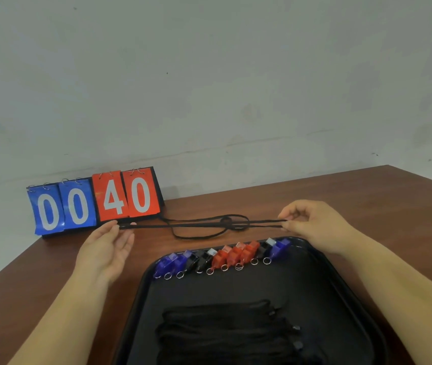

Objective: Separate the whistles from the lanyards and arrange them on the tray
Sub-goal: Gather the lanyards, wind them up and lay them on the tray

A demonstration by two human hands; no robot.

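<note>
A black lanyard (199, 226) is stretched level above the table between my two hands. My left hand (107, 248) pinches its left end with thumb and fingertips. My right hand (312, 222) pinches the right end, fingers curled. Another loose black lanyard (209, 235) lies looped on the table beneath it. On the black tray (236, 285) a row of several whistles (222, 256), blue, black and red, each with a metal ring, lines the far edge. A bundle of folded black lanyards (230, 333) lies at the tray's near end.
A flip scoreboard (94, 201) reading 00 in blue and 40 in red stands at the back left of the brown wooden table (367, 201), against a pale wall. The table's left edge runs diagonally past my left forearm.
</note>
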